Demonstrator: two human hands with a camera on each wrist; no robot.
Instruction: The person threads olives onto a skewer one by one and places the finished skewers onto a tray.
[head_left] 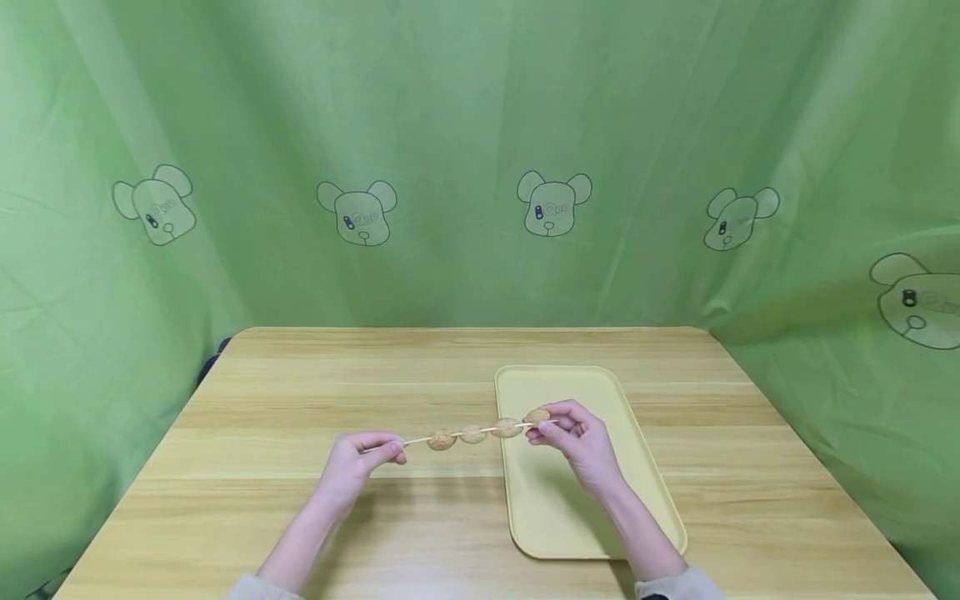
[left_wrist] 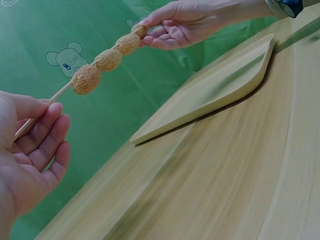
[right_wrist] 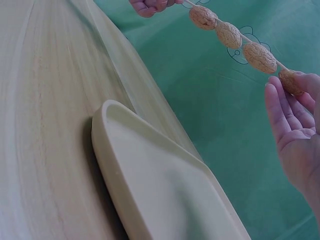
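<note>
A thin wooden skewer (head_left: 417, 440) is held across the air above the table, with several light-brown, wrinkled oval balls (left_wrist: 86, 80) threaded in a row along it. My left hand (head_left: 351, 468) pinches the bare end of the stick between thumb and fingers. At the opposite end, my right hand (head_left: 587, 446) holds the last ball (right_wrist: 289, 81) between thumb and fingertips. That ball is partly covered by the fingers. Small gaps of bare stick show between some of the balls in the head view. The right hand is above the tray, the left above bare wood.
A pale yellow rectangular tray (head_left: 592, 533) lies on the wood-grain table (head_left: 315, 392), right of the middle, under the right forearm. Green curtains (head_left: 450, 275) printed with bear heads hang behind the table and at both sides. A dark wristband (left_wrist: 291, 7) sits at the right wrist.
</note>
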